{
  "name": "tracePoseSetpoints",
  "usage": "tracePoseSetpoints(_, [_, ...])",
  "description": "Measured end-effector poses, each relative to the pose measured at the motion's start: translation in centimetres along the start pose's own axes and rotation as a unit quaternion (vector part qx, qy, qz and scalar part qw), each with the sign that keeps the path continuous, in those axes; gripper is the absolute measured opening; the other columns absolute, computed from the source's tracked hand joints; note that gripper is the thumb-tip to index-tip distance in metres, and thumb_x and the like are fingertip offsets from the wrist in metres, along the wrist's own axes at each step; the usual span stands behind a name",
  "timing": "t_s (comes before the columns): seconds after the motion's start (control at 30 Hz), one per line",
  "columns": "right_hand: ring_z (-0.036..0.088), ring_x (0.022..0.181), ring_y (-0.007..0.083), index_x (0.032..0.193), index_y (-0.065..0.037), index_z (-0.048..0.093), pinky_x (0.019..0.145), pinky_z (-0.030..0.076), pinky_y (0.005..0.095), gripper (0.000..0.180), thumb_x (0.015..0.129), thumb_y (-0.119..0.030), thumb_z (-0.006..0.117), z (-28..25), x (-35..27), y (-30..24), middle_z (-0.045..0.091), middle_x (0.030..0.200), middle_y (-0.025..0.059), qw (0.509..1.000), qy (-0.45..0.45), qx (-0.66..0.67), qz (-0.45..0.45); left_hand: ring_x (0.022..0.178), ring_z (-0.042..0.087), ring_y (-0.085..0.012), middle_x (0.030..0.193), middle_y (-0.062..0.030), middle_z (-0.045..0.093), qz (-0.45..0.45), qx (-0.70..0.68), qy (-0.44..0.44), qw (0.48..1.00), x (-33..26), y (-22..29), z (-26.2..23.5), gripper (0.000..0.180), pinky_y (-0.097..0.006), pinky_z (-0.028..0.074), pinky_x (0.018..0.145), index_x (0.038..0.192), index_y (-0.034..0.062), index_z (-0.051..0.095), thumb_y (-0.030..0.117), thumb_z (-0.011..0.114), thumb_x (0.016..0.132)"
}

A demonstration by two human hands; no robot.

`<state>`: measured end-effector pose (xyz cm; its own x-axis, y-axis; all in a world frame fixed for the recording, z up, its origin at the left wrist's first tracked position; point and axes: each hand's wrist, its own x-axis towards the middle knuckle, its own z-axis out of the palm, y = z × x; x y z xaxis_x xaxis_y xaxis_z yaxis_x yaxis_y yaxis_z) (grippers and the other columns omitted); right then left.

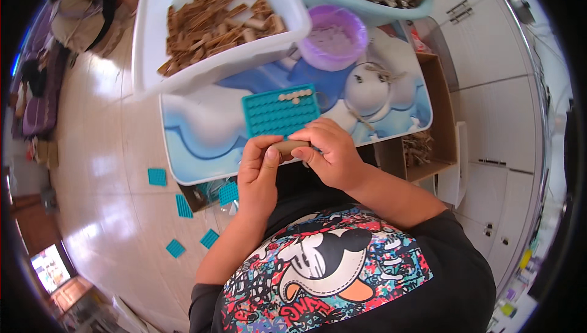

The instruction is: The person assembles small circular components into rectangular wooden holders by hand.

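Between my two hands, just over the near edge of the table, is a short brown roll (291, 146) with rounded sides. My left hand (258, 171) pinches its left end between thumb and fingers. The fingers and thumb of my right hand (333, 154) close on its right end. Directly beyond my hands lies a teal tray (264, 113) with rows of small hollows. Several pale round pieces (296, 96) sit at its far right part. My fingertips overlap the tray's near edge in the view, and I cannot tell whether they touch it.
A white tub (142, 46) of brown strips and rolls stands on the patterned table (195, 116). Behind are a purple bowl (335, 59) and a blue basin (397, 13) of grey twigs. A cardboard box (441, 119) stands right. Teal trays (157, 177) lie on the floor. A person (82, 15) is far left.
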<state>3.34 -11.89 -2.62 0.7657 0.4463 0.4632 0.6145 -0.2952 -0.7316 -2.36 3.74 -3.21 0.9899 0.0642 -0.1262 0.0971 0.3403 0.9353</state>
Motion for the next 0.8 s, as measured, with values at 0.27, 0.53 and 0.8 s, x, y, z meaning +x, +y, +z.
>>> tracePoseSetpoints(0.27, [0.058,0.091,0.0180,0.107,0.000,0.058,0.081,0.045,0.0298,0.024,0.086,-0.010,0.061,-14.1,-5.8,3.1,0.061,0.099,0.0093,0.927,0.309,-0.138,0.161,0.079,0.060,-0.0144,0.093,-0.0100,0.063,0.014,0.035,0.047,0.998,2.0,2.1,-0.2,0.026,-0.028,0.048,0.075,0.114,0.0011,0.052,0.019,0.043,0.098])
tracePoseSetpoints(0.53, [0.057,0.100,0.0256,0.113,-0.004,0.058,0.088,0.043,0.0325,0.029,0.085,-0.013,0.060,-21.4,-15.6,12.0,0.061,0.107,0.0120,0.832,0.240,-0.372,0.334,0.076,0.060,-0.0139,0.090,-0.0080,0.063,0.018,0.037,0.052,0.998,2.9,1.9,0.5,0.021,-0.028,0.048,0.072,0.108,0.0022,0.056,0.017,0.047,0.096])
tracePoseSetpoints(0.8, [0.060,0.081,0.0281,0.094,-0.006,0.062,0.067,0.048,0.0361,0.021,0.075,-0.014,0.067,-10.2,-1.1,7.2,0.060,0.087,0.0094,0.943,0.075,-0.259,0.194,0.077,0.060,-0.0132,0.090,-0.0076,0.063,-0.003,0.049,0.040,0.998,2.5,2.0,1.6,0.020,-0.027,0.048,0.074,0.107,0.0016,0.056,0.016,0.049,0.095])
